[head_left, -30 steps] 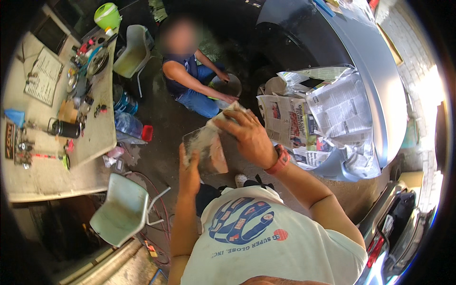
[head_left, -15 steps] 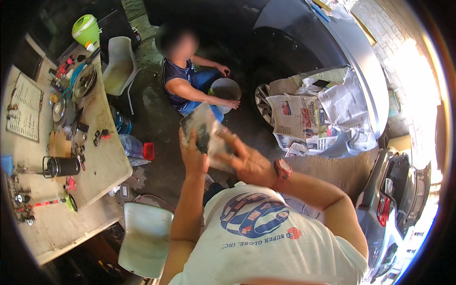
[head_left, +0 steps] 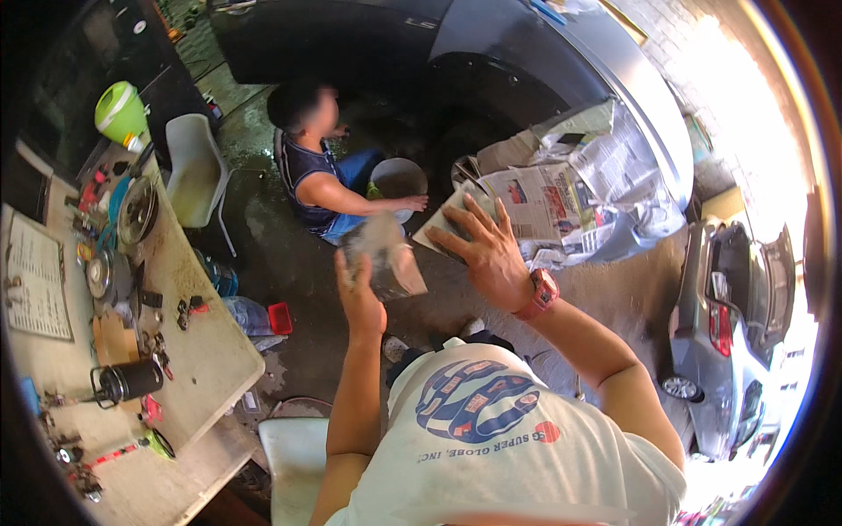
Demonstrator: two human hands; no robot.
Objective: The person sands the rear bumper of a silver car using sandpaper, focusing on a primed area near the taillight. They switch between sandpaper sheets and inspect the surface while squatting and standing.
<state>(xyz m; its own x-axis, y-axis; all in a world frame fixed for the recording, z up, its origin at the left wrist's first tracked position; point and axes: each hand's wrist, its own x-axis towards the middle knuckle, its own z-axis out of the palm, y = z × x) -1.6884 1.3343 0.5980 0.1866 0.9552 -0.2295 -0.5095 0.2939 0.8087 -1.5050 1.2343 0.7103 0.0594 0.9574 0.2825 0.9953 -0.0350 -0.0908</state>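
Note:
My left hand (head_left: 361,298) grips a flat, roughly square piece (head_left: 386,254), smeared grey and pale with a brownish corner; motion blur hides its exact kind. My right hand (head_left: 491,254) is apart from it, further right. Its fingers lie spread over a thin, pale rectangular piece (head_left: 431,230) with a dark edge, held against the palm side. The thumb is hidden beneath. A red watch (head_left: 539,294) is on my right wrist.
Ahead, a person (head_left: 316,175) sits low with a hand on a grey bucket (head_left: 399,178). Newspaper (head_left: 544,197) masks a dark car (head_left: 526,53). Left stands a cluttered table (head_left: 210,351), with a white chair (head_left: 298,456) beside it. A silver car (head_left: 715,368) stands at right.
My hands were together on the flat pieces; now they are apart, the right one moved right and forward with the pale piece. The view has turned, and the seated person's head has turned.

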